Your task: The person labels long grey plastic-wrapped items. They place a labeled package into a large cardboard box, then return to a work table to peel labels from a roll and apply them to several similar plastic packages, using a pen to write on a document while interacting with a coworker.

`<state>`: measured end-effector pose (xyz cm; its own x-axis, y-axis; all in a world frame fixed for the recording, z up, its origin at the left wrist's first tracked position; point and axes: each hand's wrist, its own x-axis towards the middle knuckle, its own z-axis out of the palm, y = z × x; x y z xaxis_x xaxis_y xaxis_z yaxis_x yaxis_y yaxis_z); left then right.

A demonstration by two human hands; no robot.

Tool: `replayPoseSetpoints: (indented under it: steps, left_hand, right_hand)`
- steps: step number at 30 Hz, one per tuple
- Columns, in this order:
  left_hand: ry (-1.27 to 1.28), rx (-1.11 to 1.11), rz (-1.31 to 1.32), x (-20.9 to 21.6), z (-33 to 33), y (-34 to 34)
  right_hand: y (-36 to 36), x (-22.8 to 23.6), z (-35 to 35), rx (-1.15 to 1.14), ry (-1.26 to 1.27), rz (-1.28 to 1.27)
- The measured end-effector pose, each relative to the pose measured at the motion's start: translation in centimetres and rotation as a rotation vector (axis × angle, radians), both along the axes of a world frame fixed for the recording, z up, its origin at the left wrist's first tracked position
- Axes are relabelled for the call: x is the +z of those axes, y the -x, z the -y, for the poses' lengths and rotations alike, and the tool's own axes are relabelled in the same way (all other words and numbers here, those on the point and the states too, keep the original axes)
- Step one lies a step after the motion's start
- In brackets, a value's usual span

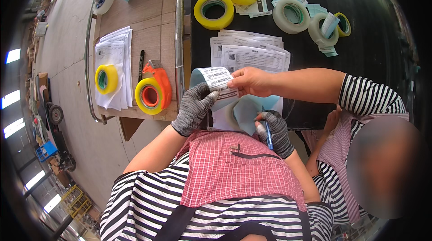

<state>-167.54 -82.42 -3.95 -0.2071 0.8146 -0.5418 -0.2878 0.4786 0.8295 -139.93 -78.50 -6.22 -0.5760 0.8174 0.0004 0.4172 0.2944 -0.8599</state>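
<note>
A strip of white barcode labels [217, 77] on light blue backing curls up in front of me. My left hand [194, 108], in a grey knit glove with bare fingertips, pinches its left side. From the right, another person's bare hand [252, 81] reaches across and grips the strip's other edge. My right hand [276, 132], gloved alike, is closed around a blue pen [269, 135] close to my apron. Light blue backing paper [246, 114] hangs beside those fingers; whether they also touch it, I cannot tell. A roll behind this paper is mostly hidden.
Printed sheets [256, 56] lie on the black table [324, 61], with yellow tape rolls [214, 12] and clear ones [291, 15] beyond. A metal rail [179, 29] edges the wooden table, which holds an orange tape dispenser [163, 83], a black marker [141, 63] and papers [121, 43].
</note>
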Motion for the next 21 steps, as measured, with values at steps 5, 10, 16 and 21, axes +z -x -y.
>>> replayPoseSetpoints:
  steps: [5, 10, 16, 21]
  left_hand:
    - [-0.036, -0.006, 0.032, 0.1, -0.3, -0.3]
    - [0.023, -0.026, -0.021, 0.5, -0.7, -0.6]
    - [0.036, -0.039, -0.009, 0.2, -0.8, -1.0]
    - [0.055, -0.059, -0.019, 0.3, -0.6, -1.4]
  right_hand:
    - [0.0, -0.3, -0.1, -0.015, 0.013, -0.008]
    - [0.0, -0.4, -0.3, -0.002, 0.019, -0.006]
    - [0.0, -0.4, -0.4, 0.000, 0.025, 0.004]
    - [-0.2, -0.7, -0.4, 0.008, 0.014, 0.031]
